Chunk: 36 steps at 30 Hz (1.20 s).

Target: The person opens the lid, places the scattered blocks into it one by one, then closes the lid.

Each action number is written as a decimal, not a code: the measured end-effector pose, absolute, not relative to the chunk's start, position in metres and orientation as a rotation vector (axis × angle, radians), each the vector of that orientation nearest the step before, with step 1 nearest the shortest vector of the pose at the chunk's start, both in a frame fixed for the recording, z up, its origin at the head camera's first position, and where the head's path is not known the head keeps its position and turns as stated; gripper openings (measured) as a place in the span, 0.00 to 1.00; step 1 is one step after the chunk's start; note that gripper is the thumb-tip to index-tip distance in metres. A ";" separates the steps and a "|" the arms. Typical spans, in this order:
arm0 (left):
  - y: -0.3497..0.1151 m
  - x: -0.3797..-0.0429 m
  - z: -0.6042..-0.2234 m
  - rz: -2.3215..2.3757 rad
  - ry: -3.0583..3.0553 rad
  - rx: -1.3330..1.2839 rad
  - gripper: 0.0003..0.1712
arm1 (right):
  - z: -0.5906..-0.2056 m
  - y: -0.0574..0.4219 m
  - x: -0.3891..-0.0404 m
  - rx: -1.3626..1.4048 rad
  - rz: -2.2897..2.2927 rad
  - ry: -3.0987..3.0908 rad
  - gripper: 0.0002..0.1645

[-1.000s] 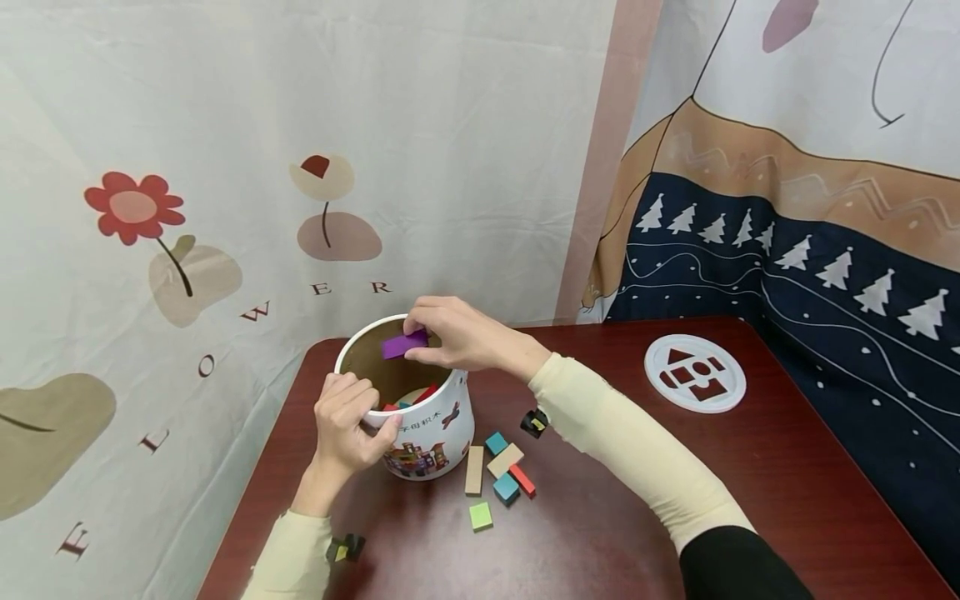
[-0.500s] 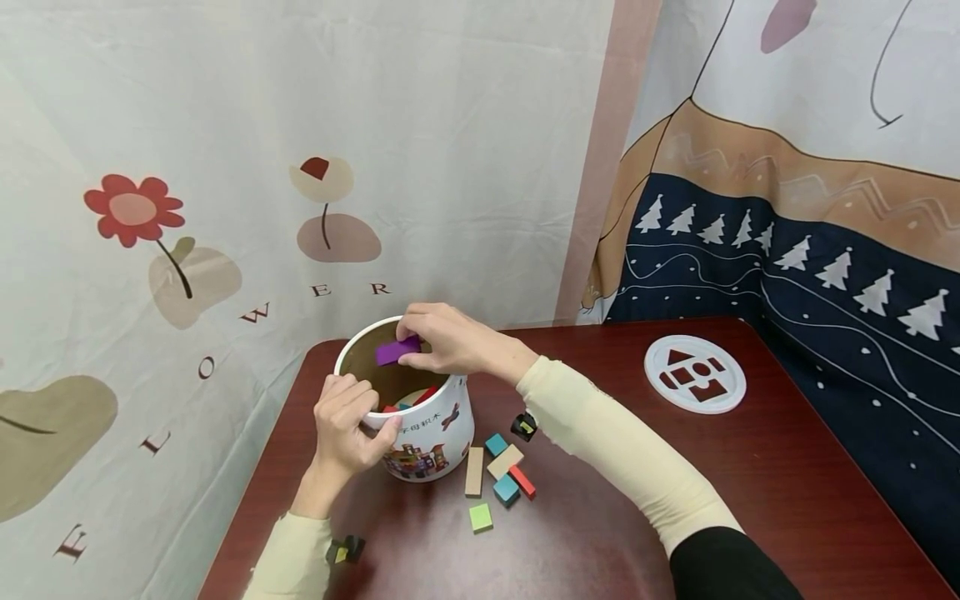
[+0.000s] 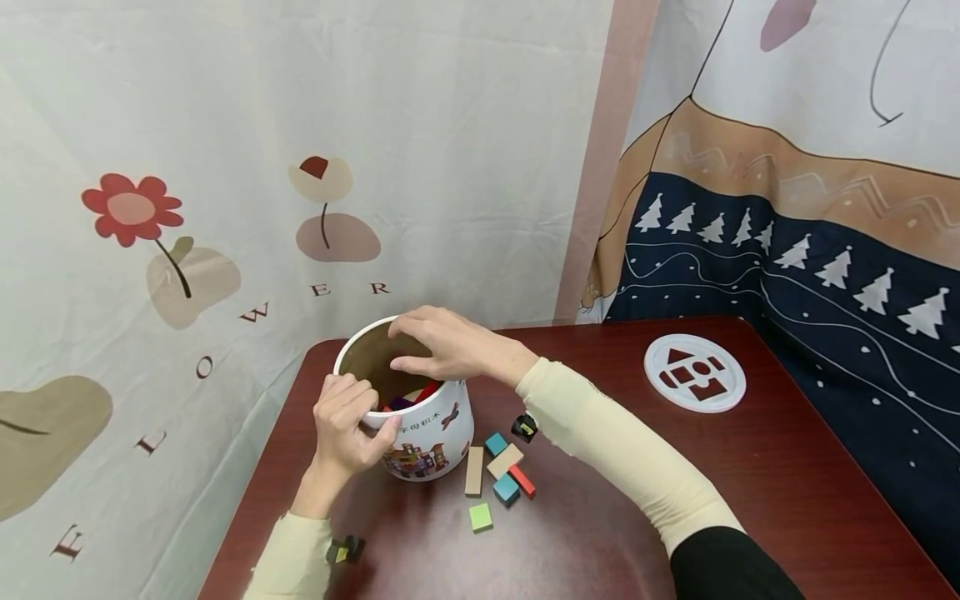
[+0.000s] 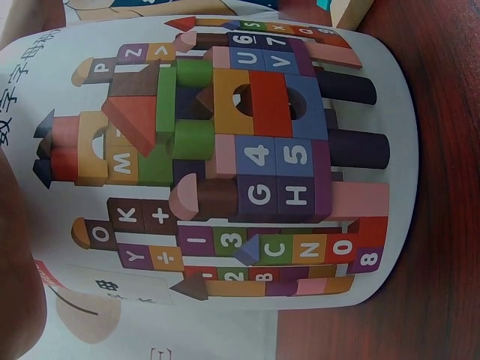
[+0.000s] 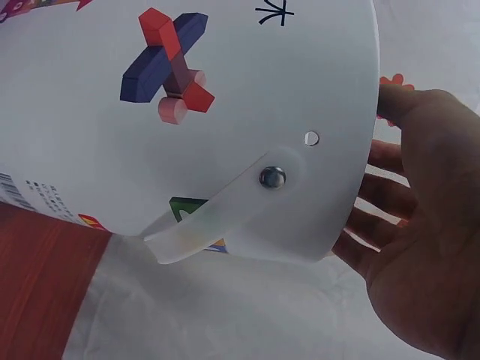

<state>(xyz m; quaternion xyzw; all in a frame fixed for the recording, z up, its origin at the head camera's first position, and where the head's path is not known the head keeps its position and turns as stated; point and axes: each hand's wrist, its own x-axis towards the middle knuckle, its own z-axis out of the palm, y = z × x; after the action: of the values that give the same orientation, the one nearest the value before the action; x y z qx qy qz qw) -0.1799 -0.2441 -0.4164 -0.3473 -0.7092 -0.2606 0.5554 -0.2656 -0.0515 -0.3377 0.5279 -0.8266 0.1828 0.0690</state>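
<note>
A white printed bucket [image 3: 423,454] stands at the table's left side, tilted slightly toward me, its mouth facing up. My left hand [image 3: 347,421] grips its near rim, thumb outside and fingers over the edge. Over the mouth is my right hand [image 3: 450,343], fingers spread and holding nothing. Deep inside the bucket a dark purple block [image 3: 401,402] lies beside a red block [image 3: 427,391]. In the left wrist view the printed castle picture on the bucket [image 4: 247,165] fills most of the frame. The right wrist view has my right hand [image 5: 427,202] at the rim, near the bucket's handle strap [image 5: 225,214].
Right of the bucket lie a long wooden block [image 3: 474,472], a tan block [image 3: 506,460], blue blocks [image 3: 506,489], a red stick [image 3: 522,481] and a lime green square [image 3: 481,517]. A white lid with shaped cutouts [image 3: 695,404] rests farther right on the table [image 3: 600,517].
My right hand has let go of the purple block, which has dropped into the bucket, and its fingers have spread. The left hand keeps its grip on the rim.
</note>
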 end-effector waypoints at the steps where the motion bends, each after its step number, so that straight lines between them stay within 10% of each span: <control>1: -0.244 -0.180 -0.416 -0.615 -1.675 -0.821 0.23 | -0.338 -0.051 -0.265 1.594 0.547 -2.489 0.31; 36: -0.244 -0.182 -0.419 -0.627 -1.676 -0.816 0.22 | -0.368 0.028 -0.238 1.437 0.652 -2.338 0.40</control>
<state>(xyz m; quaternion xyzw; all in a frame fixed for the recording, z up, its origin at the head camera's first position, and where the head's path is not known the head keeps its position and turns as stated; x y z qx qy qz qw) -0.1820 -0.2443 -0.4185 -0.3455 -0.7092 -0.2655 0.5542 -0.2376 0.0282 -0.3677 0.5031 -0.8181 0.2281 0.1598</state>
